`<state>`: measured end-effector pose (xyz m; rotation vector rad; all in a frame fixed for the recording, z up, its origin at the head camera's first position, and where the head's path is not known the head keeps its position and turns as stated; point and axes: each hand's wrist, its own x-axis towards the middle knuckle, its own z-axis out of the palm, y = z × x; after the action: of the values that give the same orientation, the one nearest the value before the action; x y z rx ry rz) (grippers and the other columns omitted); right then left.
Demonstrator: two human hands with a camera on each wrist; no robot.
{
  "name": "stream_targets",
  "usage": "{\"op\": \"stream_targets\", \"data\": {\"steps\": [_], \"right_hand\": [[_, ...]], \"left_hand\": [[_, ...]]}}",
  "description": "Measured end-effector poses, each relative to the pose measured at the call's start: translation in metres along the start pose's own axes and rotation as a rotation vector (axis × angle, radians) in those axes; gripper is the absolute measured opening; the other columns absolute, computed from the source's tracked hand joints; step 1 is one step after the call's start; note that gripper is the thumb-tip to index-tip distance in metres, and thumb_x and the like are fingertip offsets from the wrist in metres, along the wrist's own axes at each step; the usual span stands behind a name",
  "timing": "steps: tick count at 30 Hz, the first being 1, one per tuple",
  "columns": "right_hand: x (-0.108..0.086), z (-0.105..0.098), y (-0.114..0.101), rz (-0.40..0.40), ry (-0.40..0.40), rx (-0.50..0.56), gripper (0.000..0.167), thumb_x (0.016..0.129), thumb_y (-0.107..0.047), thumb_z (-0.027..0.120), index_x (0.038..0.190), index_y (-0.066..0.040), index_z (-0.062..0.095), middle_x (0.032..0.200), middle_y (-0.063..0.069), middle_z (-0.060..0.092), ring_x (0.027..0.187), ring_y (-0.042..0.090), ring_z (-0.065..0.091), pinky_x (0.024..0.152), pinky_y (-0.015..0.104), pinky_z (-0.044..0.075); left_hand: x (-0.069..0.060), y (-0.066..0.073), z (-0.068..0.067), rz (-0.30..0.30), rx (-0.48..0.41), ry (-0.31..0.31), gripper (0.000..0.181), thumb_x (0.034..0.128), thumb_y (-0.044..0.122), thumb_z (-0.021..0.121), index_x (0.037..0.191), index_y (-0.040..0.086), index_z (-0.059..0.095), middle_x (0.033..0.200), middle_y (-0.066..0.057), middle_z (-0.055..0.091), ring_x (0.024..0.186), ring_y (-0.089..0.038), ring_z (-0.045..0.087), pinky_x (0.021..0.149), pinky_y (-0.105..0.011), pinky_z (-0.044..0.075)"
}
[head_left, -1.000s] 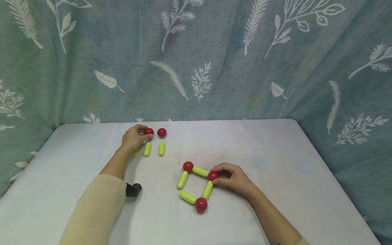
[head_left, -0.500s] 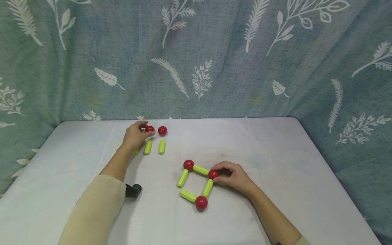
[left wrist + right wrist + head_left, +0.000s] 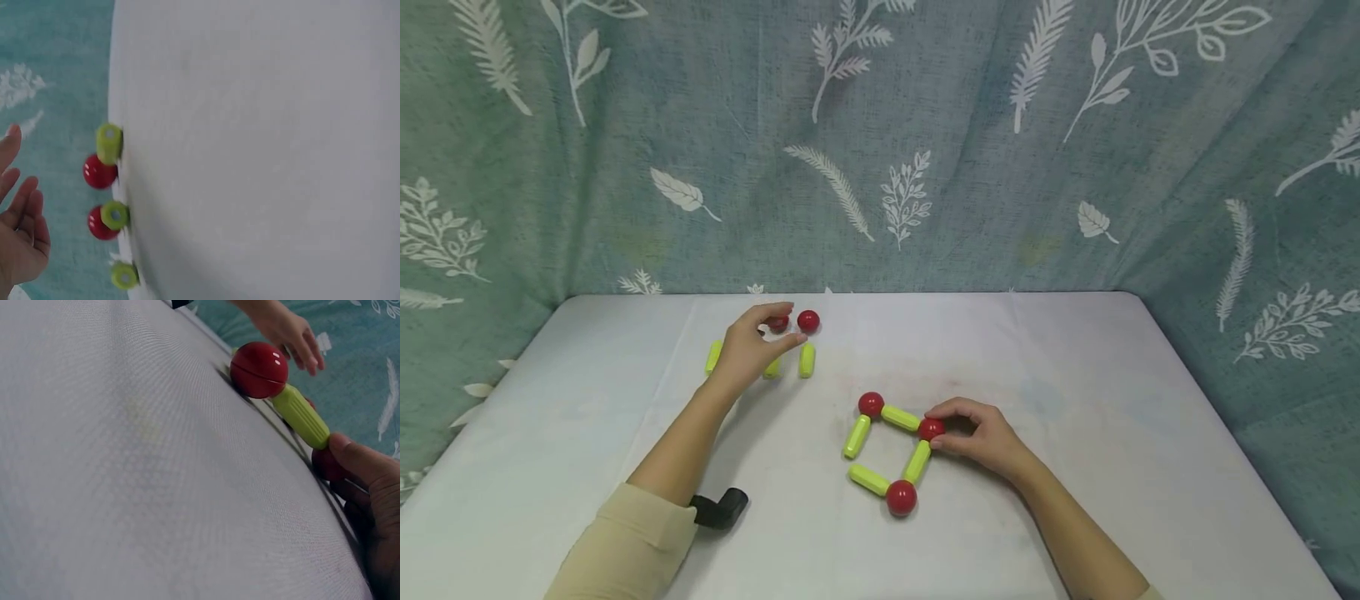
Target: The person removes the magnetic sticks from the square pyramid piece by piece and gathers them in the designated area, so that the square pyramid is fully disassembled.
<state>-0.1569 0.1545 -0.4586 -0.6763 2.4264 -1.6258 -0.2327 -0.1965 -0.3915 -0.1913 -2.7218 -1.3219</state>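
Observation:
My left hand point(image 3: 752, 342) hovers over the back left of the table, thumb and fingers spread with nothing between them. Behind its fingers lies one red ball point(image 3: 778, 323), partly hidden; a second red ball point(image 3: 808, 322) is just to the right. In the left wrist view both balls lie apart from the hand. My right hand point(image 3: 981, 437) pinches a red ball point(image 3: 931, 429) at the right corner of a four-sided figure. Green sticks, such as the lower left stick point(image 3: 868, 480), form its sides. A red ball point(image 3: 871, 405) and a nearer red ball point(image 3: 902, 498) mark two other corners; the left corner has no ball.
Three loose green sticks lie near my left hand: a left stick point(image 3: 713, 357), a partly covered middle stick point(image 3: 772, 368) and a right stick point(image 3: 807, 361). A black device point(image 3: 721, 508) is at the left wrist. Patterned curtain point(image 3: 880, 150) hangs beyond the white table point(image 3: 1037, 533).
My left hand has come away from the left loose ball, opening and rising slightly to the right. The right hand keeps its hold. The head view has shifted a little.

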Motion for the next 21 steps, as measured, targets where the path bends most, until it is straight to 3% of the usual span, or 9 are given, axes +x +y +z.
{"op": "stream_targets", "data": {"steps": [4,8,12,16,21], "right_hand": [[-0.001,0.0,0.0,0.006,-0.002,0.012,0.033,0.078,-0.018,0.078,0.108,-0.015,0.068,0.107,-0.001,0.067,0.101,0.013,0.058,0.092,0.025,0.047],[-0.002,-0.002,-0.002,0.004,-0.004,0.015,0.033,0.077,-0.018,0.078,0.109,-0.014,0.068,0.107,0.0,0.067,0.101,0.013,0.058,0.092,0.025,0.047],[-0.001,-0.001,-0.002,-0.01,-0.002,0.016,0.033,0.077,-0.017,0.078,0.108,-0.013,0.069,0.106,0.0,0.067,0.101,0.013,0.058,0.092,0.024,0.046],[-0.001,-0.001,-0.003,-0.006,-0.002,0.028,0.033,0.077,-0.016,0.079,0.108,-0.012,0.069,0.106,0.001,0.068,0.101,0.013,0.059,0.092,0.024,0.046],[-0.003,-0.001,-0.004,0.02,0.0,0.03,0.032,0.077,-0.016,0.079,0.107,-0.013,0.069,0.106,0.0,0.068,0.101,0.012,0.058,0.092,0.024,0.046]], "left_hand": [[-0.015,0.015,0.006,0.052,-0.024,-0.051,0.05,0.0811,0.024,0.076,0.125,0.009,0.059,0.121,-0.012,0.058,0.112,-0.031,0.051,0.093,-0.044,0.039],[-0.026,0.026,0.01,0.101,-0.054,-0.144,0.044,0.079,0.023,0.077,0.119,0.011,0.063,0.116,-0.011,0.062,0.109,-0.032,0.054,0.092,-0.048,0.041],[-0.035,0.031,0.016,0.18,-0.086,-0.31,0.042,0.0789,0.021,0.077,0.117,0.011,0.064,0.115,-0.008,0.063,0.106,-0.032,0.056,0.091,-0.052,0.042],[-0.041,0.031,0.025,0.238,-0.078,-0.488,0.041,0.079,0.022,0.077,0.116,0.011,0.065,0.113,-0.006,0.064,0.104,-0.028,0.056,0.09,-0.048,0.043],[-0.046,0.026,0.035,0.259,-0.062,-0.639,0.04,0.0777,0.023,0.078,0.116,0.017,0.066,0.111,-0.003,0.063,0.102,-0.023,0.055,0.089,-0.042,0.043]]}}
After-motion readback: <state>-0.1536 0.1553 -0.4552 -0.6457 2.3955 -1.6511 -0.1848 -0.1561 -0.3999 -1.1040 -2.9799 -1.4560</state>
